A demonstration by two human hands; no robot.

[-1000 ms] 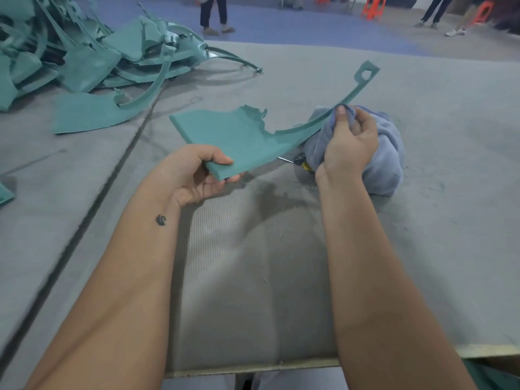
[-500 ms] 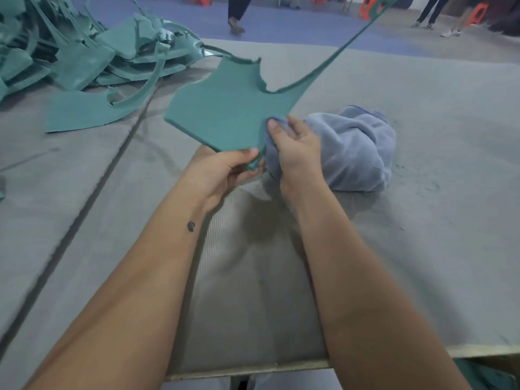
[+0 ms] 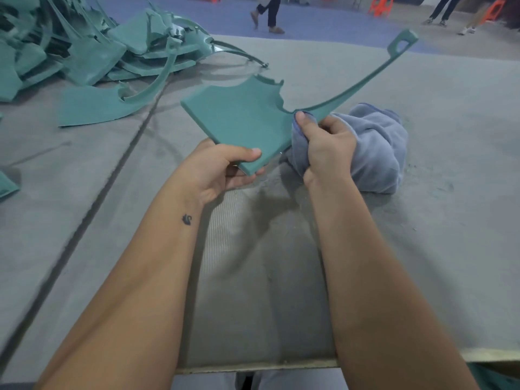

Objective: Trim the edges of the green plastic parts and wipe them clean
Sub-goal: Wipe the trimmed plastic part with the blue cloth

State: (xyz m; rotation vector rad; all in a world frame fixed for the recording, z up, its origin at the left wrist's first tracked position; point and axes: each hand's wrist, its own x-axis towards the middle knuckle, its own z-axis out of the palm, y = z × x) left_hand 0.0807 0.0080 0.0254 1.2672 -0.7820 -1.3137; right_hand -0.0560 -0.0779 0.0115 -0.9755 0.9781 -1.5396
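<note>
A green plastic part (image 3: 242,119), a flat panel with a long curved arm ending in a loop at upper right, is held above the table. My left hand (image 3: 225,167) grips its near corner, thumb on top. My right hand (image 3: 326,144) grips a bunched blue-grey cloth (image 3: 377,144) and presses it with the thumb against the part's right edge, where the arm begins. Most of the cloth rests on the table to the right.
A heap of green plastic parts (image 3: 84,52) lies at the far left, with one loose part (image 3: 95,108) nearer. The grey felt table (image 3: 422,249) has a dark seam on the left and debris near the cloth. People walk on the floor beyond.
The part has tilted back down to a flatter pose and its arm has swung lower. My right hand with the cloth has slid along the edge toward the arm's base.
</note>
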